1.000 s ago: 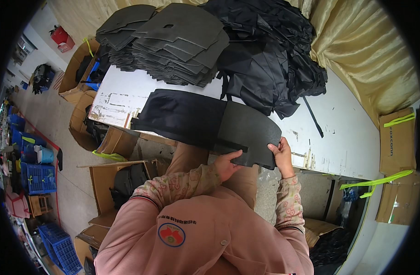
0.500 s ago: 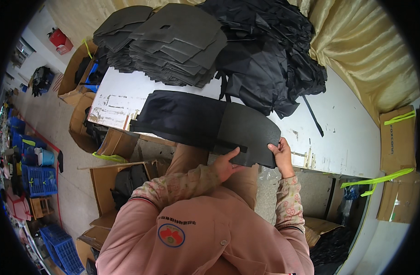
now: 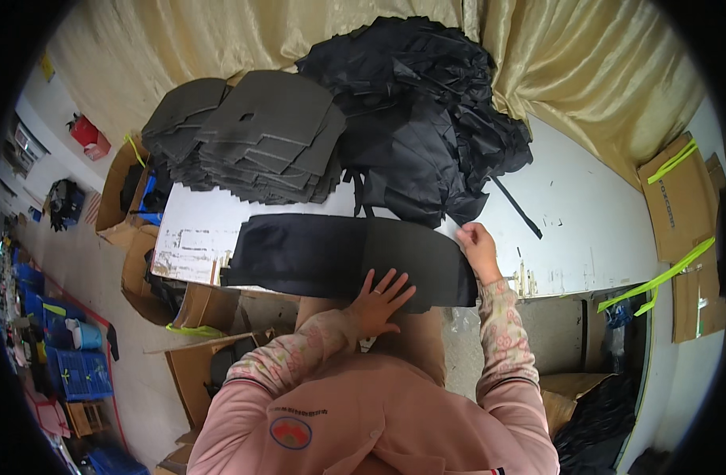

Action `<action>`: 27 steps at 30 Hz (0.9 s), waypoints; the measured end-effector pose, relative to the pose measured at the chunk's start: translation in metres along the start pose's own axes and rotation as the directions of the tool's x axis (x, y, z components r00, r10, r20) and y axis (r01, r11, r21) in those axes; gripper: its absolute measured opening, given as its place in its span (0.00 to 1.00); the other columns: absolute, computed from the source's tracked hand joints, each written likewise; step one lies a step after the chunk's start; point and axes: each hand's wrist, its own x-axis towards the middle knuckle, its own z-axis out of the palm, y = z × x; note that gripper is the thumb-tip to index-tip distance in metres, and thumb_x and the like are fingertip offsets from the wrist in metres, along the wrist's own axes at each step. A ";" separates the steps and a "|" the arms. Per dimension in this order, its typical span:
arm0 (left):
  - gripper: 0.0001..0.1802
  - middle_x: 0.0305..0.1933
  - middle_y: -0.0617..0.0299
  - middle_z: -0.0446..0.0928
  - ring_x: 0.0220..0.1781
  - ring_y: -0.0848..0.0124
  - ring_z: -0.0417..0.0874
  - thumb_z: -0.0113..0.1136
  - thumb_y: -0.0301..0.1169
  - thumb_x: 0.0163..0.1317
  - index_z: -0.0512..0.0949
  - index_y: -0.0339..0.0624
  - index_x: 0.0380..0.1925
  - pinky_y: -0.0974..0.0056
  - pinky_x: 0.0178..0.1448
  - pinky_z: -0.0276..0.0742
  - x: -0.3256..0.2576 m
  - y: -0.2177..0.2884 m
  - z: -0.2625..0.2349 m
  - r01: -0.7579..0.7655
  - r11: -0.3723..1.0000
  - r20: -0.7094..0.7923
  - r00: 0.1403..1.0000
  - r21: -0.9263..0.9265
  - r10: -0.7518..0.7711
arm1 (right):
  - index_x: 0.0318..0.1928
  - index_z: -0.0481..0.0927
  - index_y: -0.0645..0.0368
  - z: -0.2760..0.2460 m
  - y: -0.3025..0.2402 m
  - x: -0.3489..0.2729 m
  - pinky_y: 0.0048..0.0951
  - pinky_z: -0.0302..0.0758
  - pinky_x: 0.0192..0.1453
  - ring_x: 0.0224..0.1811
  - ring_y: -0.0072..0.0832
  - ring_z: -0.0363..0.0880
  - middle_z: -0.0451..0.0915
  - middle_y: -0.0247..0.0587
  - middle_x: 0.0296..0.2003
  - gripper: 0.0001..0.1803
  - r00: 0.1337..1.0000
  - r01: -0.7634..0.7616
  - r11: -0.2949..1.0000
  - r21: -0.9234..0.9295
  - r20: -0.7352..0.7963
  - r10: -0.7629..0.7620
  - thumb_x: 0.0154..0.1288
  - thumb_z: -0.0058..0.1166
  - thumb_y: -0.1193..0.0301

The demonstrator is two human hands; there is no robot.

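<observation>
A long curved black fabric piece (image 3: pixel 299 249) lies along the near edge of the table, with a dark grey foam panel (image 3: pixel 398 253) showing at its right part. My left hand (image 3: pixel 379 303) rests on the near edge of the foam, fingers spread flat. At the right end, my right hand (image 3: pixel 478 249) is closed, thumb and fingers pinched at the far right corner of the black fabric. Darker fabric covers the right end of the foam, beside that hand. What lies under the foam is hidden.
On the white table (image 3: pixel 584 229), grey foam sheets (image 3: pixel 272 119) are stacked at the back left. A heap of black fabric (image 3: pixel 426 134) sits behind the piece, one strap trailing right. Cardboard boxes (image 3: pixel 676 206) stand right; others line the left side. A gold curtain (image 3: pixel 584 63) hangs behind.
My left hand has gone from gripping the near edge to lying spread on the foam. My right hand has shifted to the far right corner. Dark fabric now covers the foam's right end.
</observation>
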 end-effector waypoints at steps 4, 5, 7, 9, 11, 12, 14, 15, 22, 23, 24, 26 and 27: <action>0.51 0.77 0.53 0.38 0.78 0.49 0.37 0.63 0.54 0.53 0.47 0.54 0.72 0.31 0.71 0.36 0.003 -0.002 0.006 -0.026 1.000 -0.041 0.999 0.007 0.026 | 0.38 0.78 0.64 0.030 -0.007 0.033 0.36 0.74 0.38 0.31 0.39 0.77 0.78 0.44 0.27 0.16 0.998 0.056 0.980 -0.189 -0.014 -0.059 0.57 0.64 0.65; 0.51 0.77 0.53 0.38 0.78 0.49 0.36 0.62 0.55 0.53 0.47 0.54 0.72 0.31 0.71 0.35 0.004 -0.003 0.006 -0.028 1.000 -0.024 0.999 0.006 0.028 | 0.38 0.78 0.64 0.033 -0.009 0.040 0.36 0.74 0.38 0.31 0.39 0.77 0.78 0.44 0.27 0.16 0.998 0.059 0.981 -0.183 -0.021 -0.064 0.57 0.64 0.65; 0.51 0.77 0.53 0.37 0.78 0.50 0.36 0.61 0.56 0.54 0.46 0.55 0.72 0.30 0.71 0.33 0.005 -0.003 0.005 -0.031 0.999 -0.007 0.999 0.015 0.031 | 0.34 0.78 0.63 0.039 -0.012 0.053 0.36 0.73 0.37 0.31 0.39 0.76 0.77 0.44 0.27 0.14 0.996 0.082 0.992 -0.094 -0.011 -0.083 0.55 0.65 0.66; 0.48 0.76 0.51 0.42 0.77 0.51 0.42 0.64 0.50 0.54 0.51 0.53 0.71 0.37 0.73 0.41 -0.001 -0.006 0.003 -0.010 0.996 -0.079 0.997 -0.090 0.003 | 0.31 0.78 0.62 0.036 -0.059 0.054 0.37 0.72 0.37 0.31 0.40 0.76 0.78 0.45 0.28 0.11 0.972 0.232 0.970 -0.074 -0.007 -0.233 0.55 0.64 0.68; 0.44 0.74 0.49 0.48 0.75 0.50 0.48 0.65 0.44 0.54 0.56 0.51 0.69 0.42 0.73 0.46 0.001 -0.016 -0.009 -0.068 0.940 -0.292 0.956 -0.333 -0.035 | 0.32 0.76 0.62 0.014 -0.107 0.050 0.31 0.73 0.35 0.30 0.33 0.78 0.78 0.42 0.27 0.08 0.908 0.420 0.906 0.045 -0.017 -0.420 0.58 0.61 0.71; 0.41 0.72 0.47 0.54 0.73 0.50 0.54 0.67 0.38 0.54 0.60 0.49 0.67 0.48 0.73 0.51 0.000 -0.023 -0.019 -0.167 0.825 -0.469 0.874 -0.541 -0.131 | 0.32 0.76 0.62 0.004 -0.133 0.046 0.31 0.73 0.35 0.30 0.33 0.78 0.78 0.42 0.27 0.08 0.905 0.426 0.904 0.051 -0.013 -0.425 0.58 0.61 0.71; 0.34 0.66 0.46 0.63 0.68 0.50 0.64 0.66 0.27 0.52 0.67 0.44 0.61 0.56 0.70 0.59 0.007 -0.030 -0.083 -0.208 0.868 -0.702 0.684 -0.451 -0.200 | 0.33 0.75 0.62 -0.021 -0.178 0.033 0.24 0.73 0.34 0.29 0.25 0.79 0.79 0.38 0.25 0.05 0.868 0.411 0.842 0.349 0.133 -0.479 0.62 0.57 0.74; 0.33 0.64 0.46 0.66 0.67 0.50 0.66 0.65 0.26 0.52 0.67 0.40 0.59 0.56 0.70 0.59 0.006 -0.033 -0.108 -0.191 0.851 -0.724 0.632 -0.490 -0.275 | 0.33 0.75 0.62 -0.030 -0.200 0.024 0.24 0.73 0.34 0.29 0.25 0.79 0.79 0.38 0.25 0.05 0.865 0.412 0.841 0.351 0.139 -0.482 0.62 0.57 0.74; 0.27 0.59 0.51 0.70 0.62 0.57 0.71 0.61 0.30 0.59 0.68 0.37 0.58 0.60 0.65 0.65 0.036 -0.058 -0.163 -0.186 0.930 -0.616 0.786 -0.318 -0.054 | 0.34 0.76 0.64 -0.034 -0.216 0.024 0.22 0.73 0.34 0.27 0.20 0.78 0.76 0.34 0.22 0.05 0.796 0.340 0.884 0.321 0.402 -0.453 0.62 0.57 0.75; 0.27 0.59 0.51 0.70 0.62 0.57 0.71 0.61 0.30 0.59 0.68 0.37 0.58 0.60 0.65 0.65 0.039 -0.066 -0.154 -0.188 0.931 -0.617 0.785 -0.314 -0.050 | 0.33 0.76 0.64 -0.025 -0.193 0.031 0.24 0.73 0.34 0.28 0.22 0.79 0.77 0.36 0.23 0.06 0.822 0.350 0.925 0.147 0.426 -0.378 0.59 0.59 0.75; 0.23 0.56 0.51 0.73 0.60 0.56 0.72 0.60 0.30 0.60 0.70 0.38 0.55 0.59 0.63 0.66 0.041 -0.075 -0.143 -0.152 0.927 -0.591 0.802 -0.343 -0.087 | 0.33 0.77 0.64 -0.014 -0.165 0.038 0.26 0.74 0.34 0.28 0.24 0.80 0.79 0.39 0.23 0.07 0.852 0.345 0.938 -0.034 0.432 -0.297 0.57 0.61 0.74; 0.15 0.47 0.55 0.78 0.49 0.61 0.79 0.58 0.30 0.61 0.75 0.39 0.48 0.61 0.55 0.73 0.040 -0.097 -0.119 -0.093 0.946 -0.611 0.782 -0.309 -0.123 | 0.36 0.81 0.63 0.021 -0.122 0.032 0.33 0.75 0.37 0.31 0.35 0.81 0.82 0.47 0.28 0.16 0.798 0.406 0.907 -0.114 0.528 -0.290 0.51 0.66 0.66; 0.15 0.47 0.55 0.78 0.49 0.61 0.79 0.58 0.30 0.61 0.75 0.39 0.48 0.61 0.55 0.73 0.039 -0.104 -0.112 -0.088 0.947 -0.611 0.782 -0.310 -0.127 | 0.36 0.81 0.63 0.035 -0.120 0.021 0.31 0.75 0.38 0.32 0.35 0.80 0.82 0.45 0.29 0.18 0.761 0.303 0.949 -0.089 0.622 -0.184 0.53 0.67 0.62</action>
